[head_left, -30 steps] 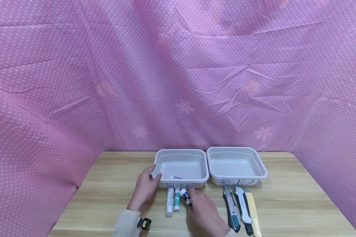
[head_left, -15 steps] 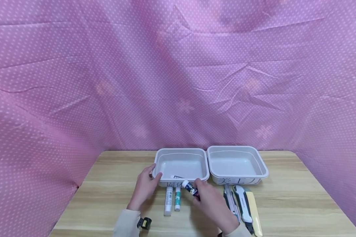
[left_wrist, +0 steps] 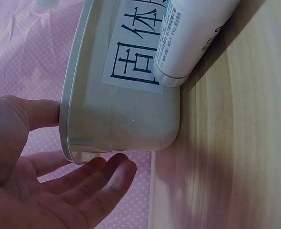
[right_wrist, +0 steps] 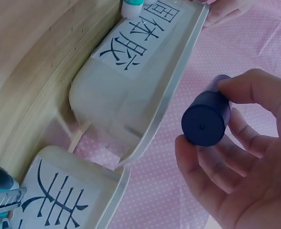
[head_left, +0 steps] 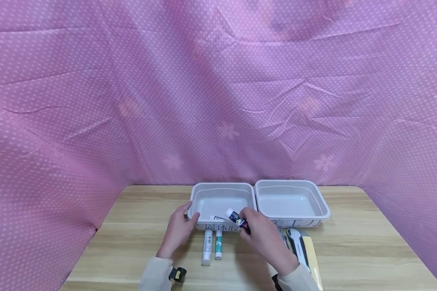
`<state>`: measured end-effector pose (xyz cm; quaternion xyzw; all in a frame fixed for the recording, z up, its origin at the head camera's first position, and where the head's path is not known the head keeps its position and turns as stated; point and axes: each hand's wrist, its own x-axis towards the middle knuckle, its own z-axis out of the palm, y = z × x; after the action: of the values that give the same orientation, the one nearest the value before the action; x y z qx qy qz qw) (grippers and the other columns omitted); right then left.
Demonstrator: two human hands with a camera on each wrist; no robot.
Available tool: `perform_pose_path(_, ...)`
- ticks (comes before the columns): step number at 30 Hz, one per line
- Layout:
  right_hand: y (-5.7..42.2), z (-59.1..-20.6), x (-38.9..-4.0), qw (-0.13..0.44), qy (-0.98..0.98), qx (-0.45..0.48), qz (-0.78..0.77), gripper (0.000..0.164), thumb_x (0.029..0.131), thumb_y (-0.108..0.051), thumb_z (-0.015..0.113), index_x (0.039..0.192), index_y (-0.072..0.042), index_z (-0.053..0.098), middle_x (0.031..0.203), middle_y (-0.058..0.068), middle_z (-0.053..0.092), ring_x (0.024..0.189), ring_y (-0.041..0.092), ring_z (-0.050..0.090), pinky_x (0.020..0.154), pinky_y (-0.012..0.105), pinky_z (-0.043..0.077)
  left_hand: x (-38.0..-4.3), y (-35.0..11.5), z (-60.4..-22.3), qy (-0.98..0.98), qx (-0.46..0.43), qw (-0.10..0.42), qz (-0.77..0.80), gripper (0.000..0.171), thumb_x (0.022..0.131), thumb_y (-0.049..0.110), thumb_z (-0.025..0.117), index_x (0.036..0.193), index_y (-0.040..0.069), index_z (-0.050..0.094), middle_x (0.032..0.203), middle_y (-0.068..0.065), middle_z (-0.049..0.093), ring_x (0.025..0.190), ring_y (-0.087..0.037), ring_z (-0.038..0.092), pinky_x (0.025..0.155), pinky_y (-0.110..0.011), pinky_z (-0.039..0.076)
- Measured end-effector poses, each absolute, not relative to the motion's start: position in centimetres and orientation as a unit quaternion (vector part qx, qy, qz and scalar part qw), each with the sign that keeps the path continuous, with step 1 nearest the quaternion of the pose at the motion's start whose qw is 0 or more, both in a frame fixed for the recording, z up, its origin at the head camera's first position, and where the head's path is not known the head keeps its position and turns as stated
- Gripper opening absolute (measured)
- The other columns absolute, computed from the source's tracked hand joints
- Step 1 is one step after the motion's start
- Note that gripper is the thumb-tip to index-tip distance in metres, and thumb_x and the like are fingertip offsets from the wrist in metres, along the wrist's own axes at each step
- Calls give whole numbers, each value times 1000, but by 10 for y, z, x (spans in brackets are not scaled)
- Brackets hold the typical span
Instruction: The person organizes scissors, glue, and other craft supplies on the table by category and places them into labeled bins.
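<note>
My right hand (head_left: 264,236) pinches a dark blue glue stick with a white end (head_left: 236,217) between thumb and fingers, over the front right part of the left grey-white plastic box (head_left: 222,184). In the right wrist view the glue stick's round blue end (right_wrist: 203,125) faces the camera. My left hand (head_left: 177,231) holds that box's front left corner, thumb at the front rim and fingers around the side. Inside the box lies a white item with a dark marking (head_left: 217,218), mostly hidden by the front wall. A white glue stick (head_left: 206,248) and a smaller green-and-white one (head_left: 218,245) lie before it.
A second plastic box (head_left: 291,181) with a character label stands close on the right. Before it lie utility knives, one white and black (head_left: 298,245) and one yellow (head_left: 312,258); another is mostly behind my right hand. Pink dotted cloth (head_left: 218,101) hangs behind the wooden table (head_left: 131,242).
My right hand has lifted the blue glue stick from the table beside the other two and moved it up and forward over the left box's front rim. My left hand stays at the corner.
</note>
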<state>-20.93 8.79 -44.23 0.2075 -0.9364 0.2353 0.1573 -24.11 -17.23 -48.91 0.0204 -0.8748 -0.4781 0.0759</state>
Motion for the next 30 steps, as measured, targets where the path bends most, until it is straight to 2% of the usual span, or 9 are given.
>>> perform_pose_path(8, 88, -435, -216, 170, -935, 209, 232, 26, 79, -9, 79, 101, -15, 67, 86, -8, 65, 71, 7, 55, 61, 25, 49, -242, -172, -489, -876, 23, 73, -477, 60, 100, 20, 66, 151, -3, 44, 144, -29, 52, 117, -39, 64, 90, -39, 61)
perform_pose_path(15, 90, -434, -230, 145, -938, 198, 246, 27, 84, -9, 78, 108, -15, 68, 96, -3, 70, 80, 10, 59, 68, 29, 54, -242, -172, -489, -876, 24, 72, -476, 60, 100, 21, 66, 151, -2, 44, 143, -28, 54, 117, -38, 65, 90, -39, 61)
perform_pose_path(22, 91, -440, -244, 166, -932, 208, 246, 25, 86, -9, 78, 107, -15, 66, 95, -2, 70, 78, 11, 60, 65, 32, 55, -240, -173, -487, -877, 23, 77, -473, 60, 100, 20, 66, 151, -3, 45, 142, -28, 54, 115, -37, 65, 89, -38, 61)
perform_pose_path(30, 87, -446, -255, 172, -929, 214, 249, 23, 89, -8, 77, 108, -15, 65, 93, -3, 69, 76, 11, 58, 67, 31, 54, -240, -173, -488, -877, 22, 80, -474, 60, 99, 20, 67, 150, -3, 45, 143, -28, 54, 114, -36, 66, 88, -37, 61)
